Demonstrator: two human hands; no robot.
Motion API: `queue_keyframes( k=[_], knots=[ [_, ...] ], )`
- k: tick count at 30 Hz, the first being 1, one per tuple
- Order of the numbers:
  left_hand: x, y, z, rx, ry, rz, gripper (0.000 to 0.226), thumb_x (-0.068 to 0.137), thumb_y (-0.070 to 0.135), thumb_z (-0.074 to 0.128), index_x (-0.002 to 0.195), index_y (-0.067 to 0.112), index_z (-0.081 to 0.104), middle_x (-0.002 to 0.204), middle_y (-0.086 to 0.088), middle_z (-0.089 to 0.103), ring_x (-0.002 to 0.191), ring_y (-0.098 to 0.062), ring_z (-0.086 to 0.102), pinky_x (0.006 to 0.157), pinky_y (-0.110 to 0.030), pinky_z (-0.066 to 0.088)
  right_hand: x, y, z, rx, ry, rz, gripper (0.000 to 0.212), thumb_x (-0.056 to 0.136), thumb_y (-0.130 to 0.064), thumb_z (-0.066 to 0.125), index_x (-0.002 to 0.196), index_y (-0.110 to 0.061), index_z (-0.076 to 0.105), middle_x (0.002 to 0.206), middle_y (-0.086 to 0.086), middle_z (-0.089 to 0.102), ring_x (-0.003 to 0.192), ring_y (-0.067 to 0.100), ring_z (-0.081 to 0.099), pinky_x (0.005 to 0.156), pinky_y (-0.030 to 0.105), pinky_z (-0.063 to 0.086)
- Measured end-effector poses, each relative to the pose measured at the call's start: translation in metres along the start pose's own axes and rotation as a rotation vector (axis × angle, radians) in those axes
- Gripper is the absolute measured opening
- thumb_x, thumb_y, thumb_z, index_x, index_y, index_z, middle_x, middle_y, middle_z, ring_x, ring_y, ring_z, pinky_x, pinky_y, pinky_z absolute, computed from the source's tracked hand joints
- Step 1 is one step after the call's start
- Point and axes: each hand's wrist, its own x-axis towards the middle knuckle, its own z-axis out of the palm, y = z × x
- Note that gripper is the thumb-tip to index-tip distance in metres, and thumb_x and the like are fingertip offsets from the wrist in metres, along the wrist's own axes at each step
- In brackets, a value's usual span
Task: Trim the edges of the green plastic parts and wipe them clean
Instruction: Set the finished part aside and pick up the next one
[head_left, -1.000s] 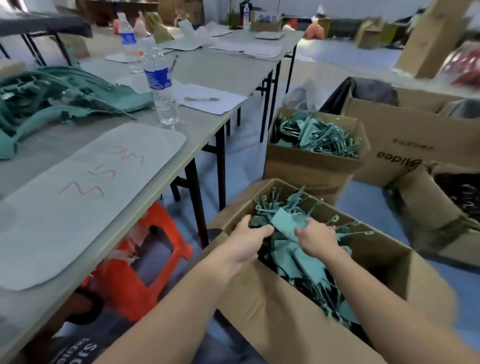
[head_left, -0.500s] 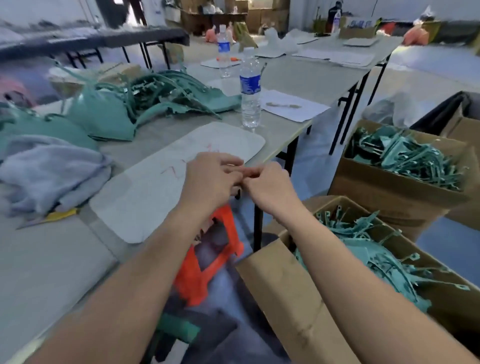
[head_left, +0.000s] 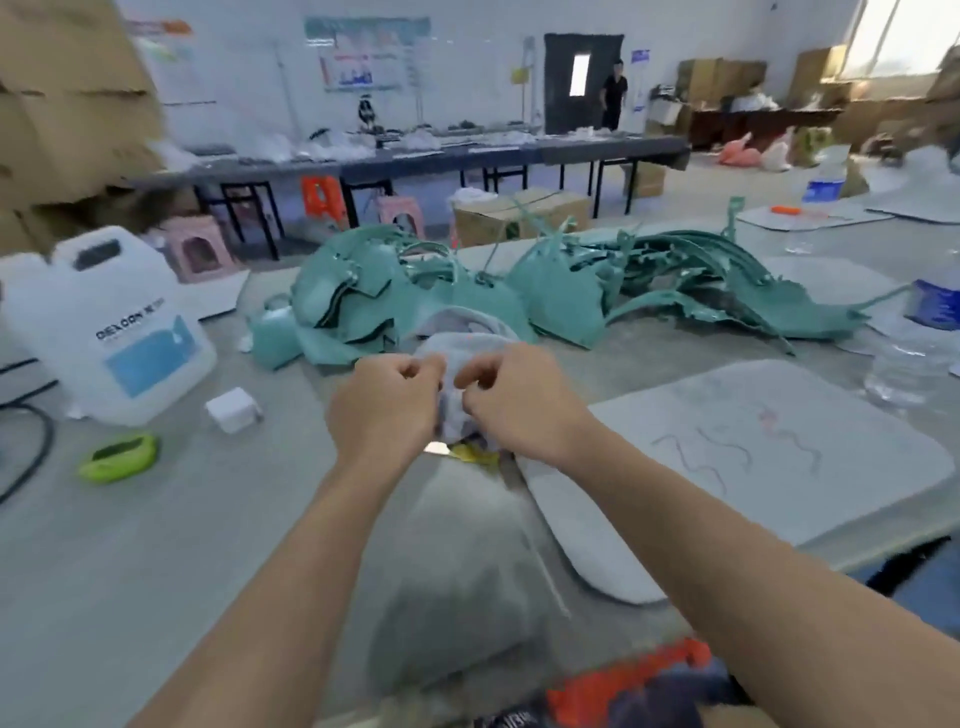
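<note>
Fingers of left hand and right hand curled, knuckles close together, over grey cloth on bench; cannot tell whether they grasp it. Green plastic parts piled just beyond cloth, apart from fingers. Yellow knife lies under hands, partly hidden. White jug stands well left.

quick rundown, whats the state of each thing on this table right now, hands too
left hand, fingers curled, what they hold is hidden
right hand, fingers curled, what they hold is hidden
grey cloth, bunched up just beyond both hands
green plastic parts, heaped in a loose pile
white jug, standing upright
white mat, lying flat, scribbled on
water bottle, upright, blurred
</note>
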Motion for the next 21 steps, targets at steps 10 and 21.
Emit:
queue_keyframes(
  k=[10,21],
  knots=[
    [0.061,-0.108,0.001,0.049,0.057,-0.115,0.043,0.084,0.020,0.063,0.126,0.031,0.064,0.129,0.001,0.061,0.113,-0.025,0.059,0.094,-0.034,0.044,0.131,0.016,0.079,-0.332,0.034,-0.112,0.060,0.088,-0.039,0.062,0.138,-0.010,0.047,0.141,0.012,0.046,0.131,0.033,0.038,0.106,0.041,0.034],
    [0.079,-0.133,0.043,0.181,-0.229,-0.069,0.068,0.088,0.036,0.065,0.150,0.030,0.039,0.145,0.004,0.049,0.126,-0.020,0.050,0.108,-0.035,0.042,0.201,0.012,0.122,-0.757,0.054,-0.265,0.026,0.083,-0.027,0.056,0.109,-0.019,0.053,0.104,0.004,0.065,0.098,0.028,0.058,0.093,0.041,0.033]
  ],
)
